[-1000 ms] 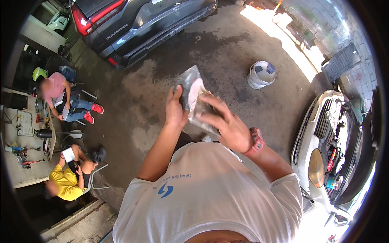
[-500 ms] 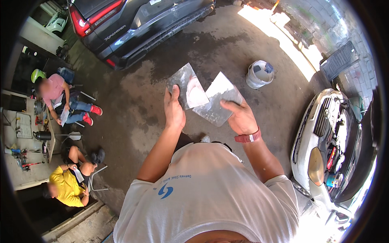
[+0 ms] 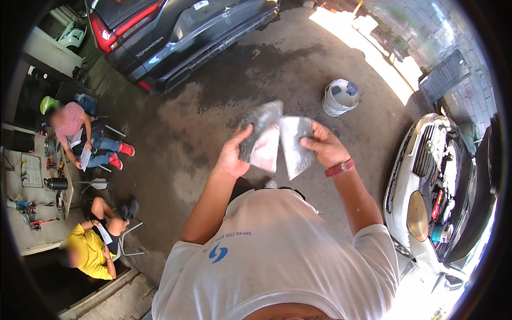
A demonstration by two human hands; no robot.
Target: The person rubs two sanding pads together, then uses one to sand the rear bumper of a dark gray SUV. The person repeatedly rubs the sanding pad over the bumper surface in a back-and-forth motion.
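In front of my chest, my left hand grips a thin grey plate, its thumb lying on the face. A patch of pale pink paste covers the plate's inner lower part. My right hand is closed on a second flat plate, grey with a bright whitish area, thumb on top and fingers behind. The plates' inner edges nearly meet; whether they touch I cannot tell. Both plates are tilted and a little smeared by motion.
A white bucket with water and dark blocks stands ahead on the floor. A dark grey car is at the far left, a white car with raised bonnet to the right. Two people sit at left near a cluttered table.
Both plates have turned and come lower, closer to my body. The right plate has swung to point downward, with my right hand moving slightly right and up. Each hand keeps its hold.
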